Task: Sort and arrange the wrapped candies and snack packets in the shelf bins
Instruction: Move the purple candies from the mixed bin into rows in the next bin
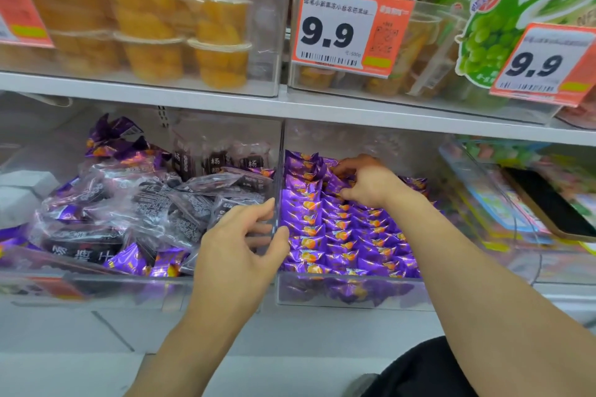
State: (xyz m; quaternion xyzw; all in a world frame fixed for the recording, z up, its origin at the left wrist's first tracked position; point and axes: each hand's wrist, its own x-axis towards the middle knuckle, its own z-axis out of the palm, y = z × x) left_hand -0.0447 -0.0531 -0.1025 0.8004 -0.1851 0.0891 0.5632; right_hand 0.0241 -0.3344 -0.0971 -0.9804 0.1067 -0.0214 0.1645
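- Left hand (pixel 240 235) is on the clear divider wall (pixel 278 190) between the two lower bins, thumb on the right face, fingers curled round its top edge on the left: clamped on that wall, bracing it.
- Right hand (pixel 366 180) is deep in the right bin (pixel 351 295), fingers bent down among the purple wrapped candies (pixel 338 235) near the back; it seems to be pinching or nudging one, though the fingertips are buried and I cannot tell whether it truly holds a piece.
- The right bin looks good already, with candies in tidy overlapping rows from the front wall back to the hand.
- The left bin (pixel 96 284) is the messy one: dark clear-wrapped snack packets (pixel 154 203) heaped loosely, with stray purple candies (pixel 129 259) at its front and more piled at the back.
- My read: the step in hand is straightening the last rows at the rear of the right bin.
- To do it well, keep the divider steady so the rows do not slump sideways, press each piece flat with the same face up, and work back to front.
- After that, the strays in the left bin want lifting across one by one, not scooped, or the dark packets come along too.
- On the shelf above, fruit cups (pixel 219 42) sit behind the 9.9 price tags (pixel 348 29), not part of this job.
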